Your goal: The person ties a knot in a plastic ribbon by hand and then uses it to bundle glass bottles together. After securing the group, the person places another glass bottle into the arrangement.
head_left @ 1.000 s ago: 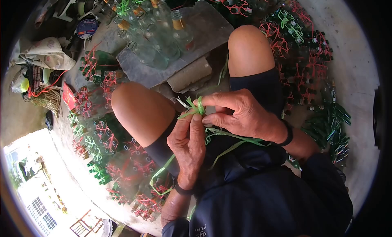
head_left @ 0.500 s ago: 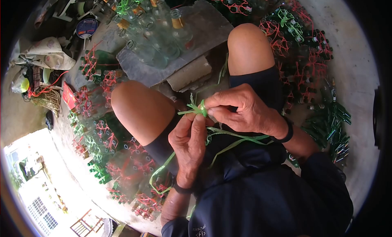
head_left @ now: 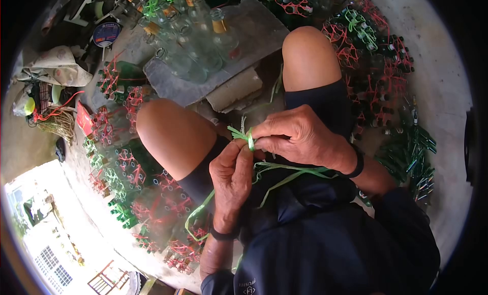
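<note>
Between my fingertips, above my lap, is a green plastic strap (head_left: pixel 251 140) with a loop wound round it and short split ends fanning out to the upper left. My left hand (head_left: pixel 232 170) pinches it from below with thumb and forefinger. From the right, my right hand (head_left: pixel 300 137) pinches the loop between thumb and forefinger. Long loose lengths of green strap (head_left: pixel 290 179) trail over my lap, and another length hangs past my left wrist. The exact form of the knot is partly hidden by my fingers.
Clear glass bottles (head_left: pixel 195 48) stand in a group on a grey stone slab (head_left: pixel 249 28) beyond my knees. Bundles of green bottles tied with red strap (head_left: pixel 376 81) stand at the right, with more bundles (head_left: pixel 129 168) at the left. Loose green bottles (head_left: pixel 414 152) lie far right.
The loop round the green strap now sits more upright, and its split ends have swung slightly left. Both hands keep their pinch and have shifted only a little.
</note>
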A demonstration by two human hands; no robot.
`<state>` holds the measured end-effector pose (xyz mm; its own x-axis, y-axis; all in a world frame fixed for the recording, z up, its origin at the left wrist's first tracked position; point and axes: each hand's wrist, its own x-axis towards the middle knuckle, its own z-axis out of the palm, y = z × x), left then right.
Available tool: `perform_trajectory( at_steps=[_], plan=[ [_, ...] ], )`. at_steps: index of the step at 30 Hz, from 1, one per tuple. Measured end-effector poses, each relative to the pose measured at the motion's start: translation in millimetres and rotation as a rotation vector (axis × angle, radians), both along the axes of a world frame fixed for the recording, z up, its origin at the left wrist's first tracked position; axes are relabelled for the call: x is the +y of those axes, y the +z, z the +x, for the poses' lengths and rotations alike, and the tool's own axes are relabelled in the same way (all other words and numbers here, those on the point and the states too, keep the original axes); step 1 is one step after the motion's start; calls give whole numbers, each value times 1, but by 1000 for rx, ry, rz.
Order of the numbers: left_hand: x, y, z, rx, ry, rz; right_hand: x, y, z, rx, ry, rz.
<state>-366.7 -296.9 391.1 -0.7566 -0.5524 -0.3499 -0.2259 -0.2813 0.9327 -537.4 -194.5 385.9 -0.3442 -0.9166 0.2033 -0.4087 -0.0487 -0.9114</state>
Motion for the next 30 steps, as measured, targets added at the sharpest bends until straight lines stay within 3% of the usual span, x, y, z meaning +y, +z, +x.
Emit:
perform_trajectory(
  at_steps=[13,18,21,24,26,30],
  plan=[
    [3,-3,1,-90,-43,-152,-1,-5,13,78,-98,-101],
    [4,-6,1,-60,30,126,2,-7,18,98,-122,-130],
    [1,-5,1,-11,102,260,7,-7,17,-49,-95,-53],
    [6,1,-5,-64,163,174,8,4,14,-95,-42,26],
    [4,-2,-2,-27,112,145,9,9,14,-414,-43,125],
    [9,9,-8,-32,97,134,8,13,10,-669,-100,160]
  ],
)
